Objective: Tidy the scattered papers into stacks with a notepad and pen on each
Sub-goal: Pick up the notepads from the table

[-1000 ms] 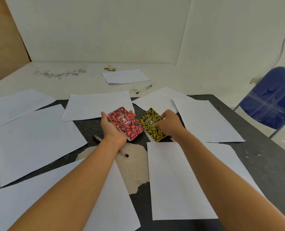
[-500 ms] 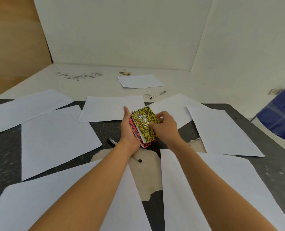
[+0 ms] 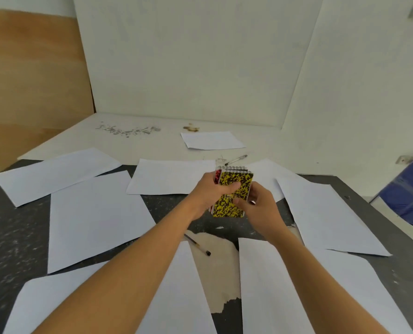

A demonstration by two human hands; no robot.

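Note:
Two small spiral notepads are held together upright above the table: a yellow speckled notepad (image 3: 233,194) in front and a red speckled notepad (image 3: 217,176) behind it, only its left edge showing. My left hand (image 3: 207,192) grips the pair from the left, thumb across the yellow cover. My right hand (image 3: 261,206) holds them from the right and below. Several white paper sheets (image 3: 97,218) lie scattered over the dark table (image 3: 12,242). One black pen (image 3: 197,244) lies below my hands; a second pen (image 3: 235,160) lies farther back.
A lone sheet (image 3: 212,140) lies on the white surface at the back. A blue chair (image 3: 410,196) stands at the right edge. A torn light patch (image 3: 222,268) shows in the table's dark cover. White walls and a wooden panel (image 3: 31,75) close the back.
The yellow notepad went from lying beside the red one to being stacked on it, and both hands lifted the pair upright. The camera tilted up and shifted.

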